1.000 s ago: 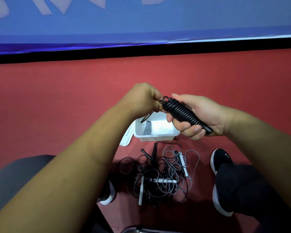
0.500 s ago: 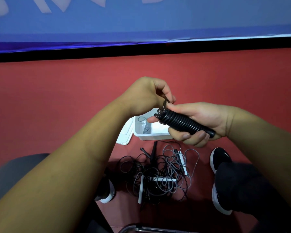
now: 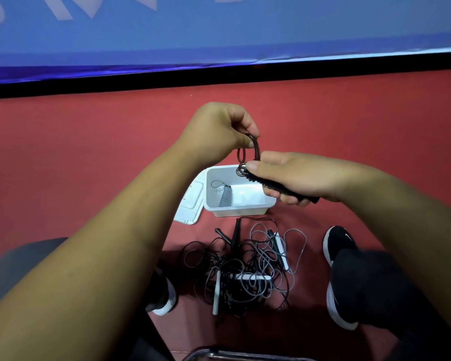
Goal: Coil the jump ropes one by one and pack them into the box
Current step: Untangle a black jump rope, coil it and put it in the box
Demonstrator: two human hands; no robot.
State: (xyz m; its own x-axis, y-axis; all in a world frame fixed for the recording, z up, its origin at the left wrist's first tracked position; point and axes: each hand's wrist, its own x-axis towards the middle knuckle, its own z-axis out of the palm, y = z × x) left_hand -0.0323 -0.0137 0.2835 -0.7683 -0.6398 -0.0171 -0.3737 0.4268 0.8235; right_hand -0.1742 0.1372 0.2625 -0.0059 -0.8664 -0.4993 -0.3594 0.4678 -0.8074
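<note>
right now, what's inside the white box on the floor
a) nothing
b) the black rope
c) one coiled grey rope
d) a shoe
c: one coiled grey rope lies in the white box, while the black rope is held above it in the right hand.

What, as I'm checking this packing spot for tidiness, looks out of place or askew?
The loose jump ropes on the floor lie in one tangled heap, black and grey cords crossing, handles poking out. The lid lies beside the white box. The black rope held by the left hand and right hand looks neatly coiled.
</note>
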